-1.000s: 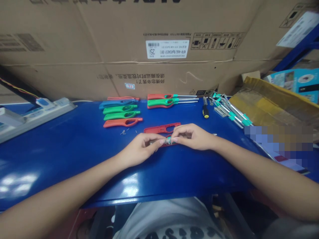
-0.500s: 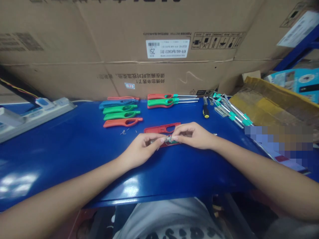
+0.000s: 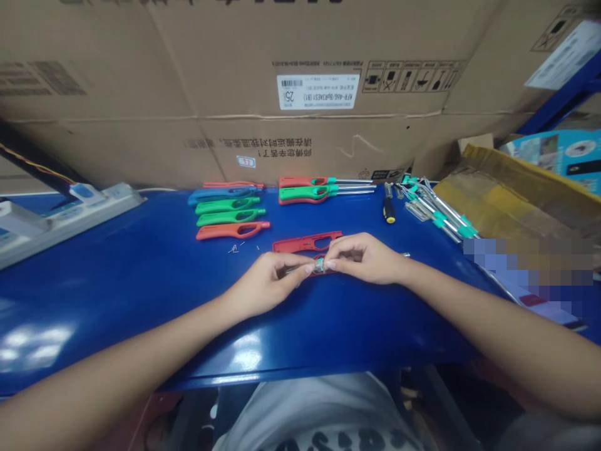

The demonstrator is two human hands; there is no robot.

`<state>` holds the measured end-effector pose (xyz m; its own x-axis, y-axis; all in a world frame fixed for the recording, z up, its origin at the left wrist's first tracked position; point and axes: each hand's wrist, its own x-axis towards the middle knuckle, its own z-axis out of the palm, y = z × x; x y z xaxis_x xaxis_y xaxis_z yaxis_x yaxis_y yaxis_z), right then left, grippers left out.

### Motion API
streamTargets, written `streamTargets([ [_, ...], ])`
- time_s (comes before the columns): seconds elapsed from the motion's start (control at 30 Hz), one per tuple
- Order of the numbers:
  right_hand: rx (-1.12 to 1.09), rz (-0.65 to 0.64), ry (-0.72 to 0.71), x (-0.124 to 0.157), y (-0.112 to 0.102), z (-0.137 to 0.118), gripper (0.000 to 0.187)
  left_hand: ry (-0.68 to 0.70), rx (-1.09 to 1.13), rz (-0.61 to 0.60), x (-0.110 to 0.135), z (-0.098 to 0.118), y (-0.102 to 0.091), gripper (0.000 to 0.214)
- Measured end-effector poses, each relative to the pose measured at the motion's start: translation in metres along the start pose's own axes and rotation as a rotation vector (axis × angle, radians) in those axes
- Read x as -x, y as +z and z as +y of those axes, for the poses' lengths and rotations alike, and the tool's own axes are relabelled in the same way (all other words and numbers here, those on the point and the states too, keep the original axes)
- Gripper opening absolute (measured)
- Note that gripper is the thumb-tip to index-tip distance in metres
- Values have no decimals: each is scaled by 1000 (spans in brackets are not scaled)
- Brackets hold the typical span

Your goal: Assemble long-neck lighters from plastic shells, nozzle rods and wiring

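In the middle of the table my left hand (image 3: pixel 265 285) is closed in a pinch on a small lighter part (image 3: pixel 320 265), pale and greenish with some metal. My right hand (image 3: pixel 369 260) pinches the other end of that part, fingertips close to my left thumb. Fingers cover much of it. Below them lies a red lighter shell half (image 3: pixel 323 274), mostly hidden. A second red shell half (image 3: pixel 300 243), inner side up, rests just behind my hands. The tip of a metal tube (image 3: pixel 406 255) shows beyond my right wrist.
Green, blue and orange lighter shells (image 3: pixel 230 217) lie at back left, with screws (image 3: pixel 233 249) nearby. Lighters with metal tubes (image 3: pixel 328 190) are at the back. A screwdriver (image 3: pixel 389 210), tube assemblies (image 3: pixel 436 216) and an open carton (image 3: pixel 521 200) lie right; a power strip (image 3: pixel 94 210) left.
The small part has turned slightly between my fingertips, and my right thumb has shifted a little on it. The other things lie as before.
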<state>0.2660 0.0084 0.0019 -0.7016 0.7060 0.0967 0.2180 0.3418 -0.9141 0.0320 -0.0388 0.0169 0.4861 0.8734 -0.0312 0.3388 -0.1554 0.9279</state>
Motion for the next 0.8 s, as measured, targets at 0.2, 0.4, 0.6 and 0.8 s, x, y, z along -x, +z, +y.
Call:
streamTargets([
  [0.2, -58, 61, 32, -1, 1, -3, 26, -34, 16, 48, 0, -1, -2, 39],
  [0.4, -99, 122, 27, -1, 4, -1, 27, -79, 33, 42, 0, -4, -3, 40],
  [0.6, -73, 164, 100, -3, 4, -5, 30, -114, 65, 52, 0, -4, -3, 41],
  [0.8, -95, 166, 94, -2, 6, -5, 30, -75, 28, 56, -1, -3, -1, 38],
])
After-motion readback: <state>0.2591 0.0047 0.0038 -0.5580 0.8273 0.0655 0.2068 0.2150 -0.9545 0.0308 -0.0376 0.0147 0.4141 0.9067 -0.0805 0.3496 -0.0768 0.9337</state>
